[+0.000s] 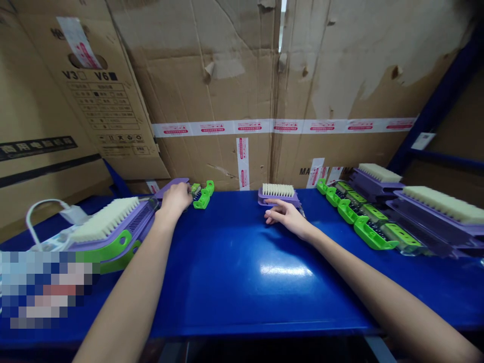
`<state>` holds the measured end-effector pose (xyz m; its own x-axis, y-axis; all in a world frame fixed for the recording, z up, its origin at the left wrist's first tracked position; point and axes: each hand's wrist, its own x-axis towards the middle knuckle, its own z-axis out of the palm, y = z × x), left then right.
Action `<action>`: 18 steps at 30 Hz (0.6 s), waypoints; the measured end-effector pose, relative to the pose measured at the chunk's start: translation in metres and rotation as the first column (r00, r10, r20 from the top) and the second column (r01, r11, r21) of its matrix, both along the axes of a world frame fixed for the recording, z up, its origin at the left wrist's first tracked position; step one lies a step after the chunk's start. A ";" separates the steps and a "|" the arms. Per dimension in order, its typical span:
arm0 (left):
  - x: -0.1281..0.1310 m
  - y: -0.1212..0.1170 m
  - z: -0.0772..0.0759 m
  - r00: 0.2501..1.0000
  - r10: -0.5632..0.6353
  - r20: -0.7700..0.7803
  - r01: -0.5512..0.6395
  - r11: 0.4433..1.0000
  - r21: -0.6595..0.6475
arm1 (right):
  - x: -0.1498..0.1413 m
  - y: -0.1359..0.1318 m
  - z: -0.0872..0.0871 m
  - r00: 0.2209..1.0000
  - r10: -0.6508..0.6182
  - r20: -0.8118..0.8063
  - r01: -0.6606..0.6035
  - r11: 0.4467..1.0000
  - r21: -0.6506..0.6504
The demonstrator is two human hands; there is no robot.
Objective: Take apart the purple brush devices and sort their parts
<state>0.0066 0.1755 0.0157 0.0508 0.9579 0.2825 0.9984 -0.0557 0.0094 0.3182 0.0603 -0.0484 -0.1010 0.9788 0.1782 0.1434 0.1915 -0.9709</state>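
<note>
My left hand (176,197) reaches to the far left of the blue table (234,272), its fingers closed round a small green-and-clear part beside a purple tray end (172,184). A loose green clip (204,196) lies just right of that hand. My right hand (284,214) rests at the table's far middle with fingers stretched toward a small purple brush with white bristles (279,193), touching its near edge.
A long purple brush unit with a green handle (113,227) lies at the left, by a white cable (41,212). At the right stand a row of green parts (363,219) and stacked purple brush units (434,212). Cardboard boxes (242,91) wall the back.
</note>
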 end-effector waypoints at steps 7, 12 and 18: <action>-0.006 0.000 -0.005 0.999 0.042 -0.016 -0.041 0.997 0.062 | 0.000 0.000 0.000 1.000 -0.006 -0.006 0.006 1.000 -0.001; -0.008 -0.001 -0.004 0.990 0.142 -0.006 -0.142 0.990 0.003 | 0.000 0.000 0.000 1.000 -0.002 0.000 0.002 1.000 0.002; -0.010 0.003 -0.005 0.989 0.144 0.029 -0.144 0.989 0.017 | 0.000 0.000 0.000 1.000 0.003 0.005 -0.003 1.000 0.000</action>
<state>-0.0034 0.1781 0.0103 -0.0954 0.9490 0.3004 0.9954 0.0883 0.0373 0.3184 0.0605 -0.0485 -0.1053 0.9784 0.1779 0.1480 0.1923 -0.9701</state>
